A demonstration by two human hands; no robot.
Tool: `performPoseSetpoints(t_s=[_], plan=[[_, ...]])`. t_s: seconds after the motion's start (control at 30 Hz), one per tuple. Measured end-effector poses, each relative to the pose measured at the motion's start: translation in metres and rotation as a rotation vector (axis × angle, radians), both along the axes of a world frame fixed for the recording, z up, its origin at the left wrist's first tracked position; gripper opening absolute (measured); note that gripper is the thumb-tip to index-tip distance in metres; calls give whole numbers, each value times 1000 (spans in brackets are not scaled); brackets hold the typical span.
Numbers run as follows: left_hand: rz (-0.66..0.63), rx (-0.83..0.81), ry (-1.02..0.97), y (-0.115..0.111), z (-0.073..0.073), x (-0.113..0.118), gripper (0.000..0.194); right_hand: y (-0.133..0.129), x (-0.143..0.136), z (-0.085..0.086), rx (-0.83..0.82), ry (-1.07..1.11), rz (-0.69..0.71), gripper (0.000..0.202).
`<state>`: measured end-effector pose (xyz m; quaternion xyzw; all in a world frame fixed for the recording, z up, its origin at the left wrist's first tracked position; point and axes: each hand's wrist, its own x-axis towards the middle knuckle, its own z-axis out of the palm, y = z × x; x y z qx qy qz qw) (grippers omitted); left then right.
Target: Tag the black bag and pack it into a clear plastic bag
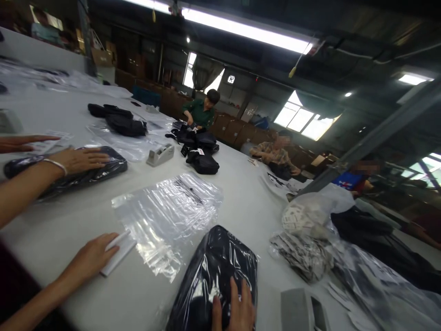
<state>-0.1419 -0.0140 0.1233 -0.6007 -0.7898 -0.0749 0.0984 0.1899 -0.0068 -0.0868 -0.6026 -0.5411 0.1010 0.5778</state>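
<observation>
My right hand (239,307) lies on a black bag (215,271) wrapped in shiny clear plastic, its fingers apart on the front; the wrist is cut off by the lower edge. At the lower left, my left hand (91,257) is closed on a small stack of white cards (119,253), held just over the white table (86,303). Between and beyond my hands is a flat pile of clear plastic bags (168,216). On the left, a co-worker's hand with a bracelet (77,161) presses on another plastic-wrapped black bag (115,161).
Tape dispensers (161,154) (301,310) stand mid-table and at lower right. Black bags (203,161) lie further back. Crumpled plastic and paper (299,253) heap at right, beside a slanting metal post (375,133). Other people (203,110) work across the table.
</observation>
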Motion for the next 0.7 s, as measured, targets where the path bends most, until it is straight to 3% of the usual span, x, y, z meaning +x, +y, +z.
performPoseSetpoints(t_s=[0.07,0.1,0.17,0.27,0.37,0.47,0.57,0.7], plan=[[16,52,-121,-10,-1,37,40,-15,-12,33,18,263,136,47],[19,90,-228,-16,-2,63,43,-24,-21,50,-21,413,247,55],[-51,85,-515,-31,-3,116,48,-38,-43,80,-141,729,516,92],[-23,104,-984,-53,-2,165,70,-47,-60,101,-275,1195,699,92],[142,100,-1305,-66,-3,165,89,-51,-47,96,-262,1539,718,88],[295,100,-1468,-73,-6,148,82,-64,-25,83,-261,1671,785,65],[305,109,-1476,-81,-7,139,75,-85,-15,73,-264,1649,825,41],[294,206,-1359,-94,-11,133,78,-110,-22,62,-312,1594,710,56]])
